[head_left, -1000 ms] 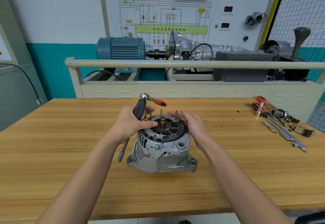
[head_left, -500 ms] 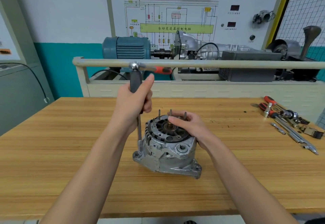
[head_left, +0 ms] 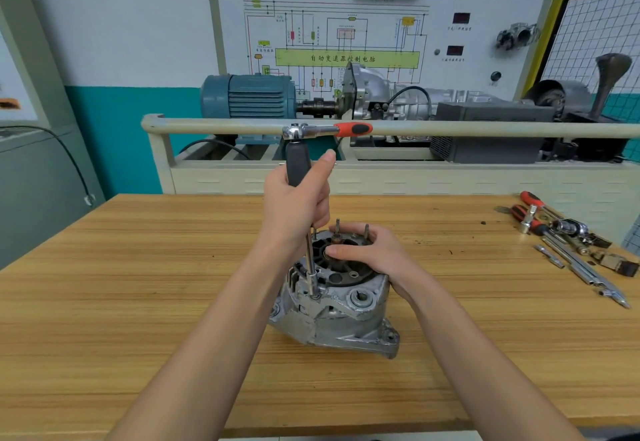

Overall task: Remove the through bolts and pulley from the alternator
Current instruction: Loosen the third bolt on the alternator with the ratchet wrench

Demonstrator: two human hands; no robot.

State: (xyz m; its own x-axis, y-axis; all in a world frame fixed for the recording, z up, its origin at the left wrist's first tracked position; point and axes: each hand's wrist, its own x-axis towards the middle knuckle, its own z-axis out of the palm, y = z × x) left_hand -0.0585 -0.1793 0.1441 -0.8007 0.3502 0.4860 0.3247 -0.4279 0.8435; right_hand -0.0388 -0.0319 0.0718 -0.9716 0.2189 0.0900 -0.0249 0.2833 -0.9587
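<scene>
You face a wooden workbench [head_left: 138,302] with bare wood across the left and lower frame; its near edge runs along the bottom. The alternator [head_left: 334,305] sits at centre, well back from that edge, its shaft end pointing up. Your left hand [head_left: 298,212] curls round the black grip of a long extension driver [head_left: 310,260], which stands nearly upright, its tip seated at the housing's near-left rim. A ratchet [head_left: 325,130] with an orange handle crowns it, pointing right. Your right hand [head_left: 367,253] rests on top of the alternator, fingers bent over the far rim, thumb laid flat. Loose tools [head_left: 568,243] lie at the right edge.
</scene>
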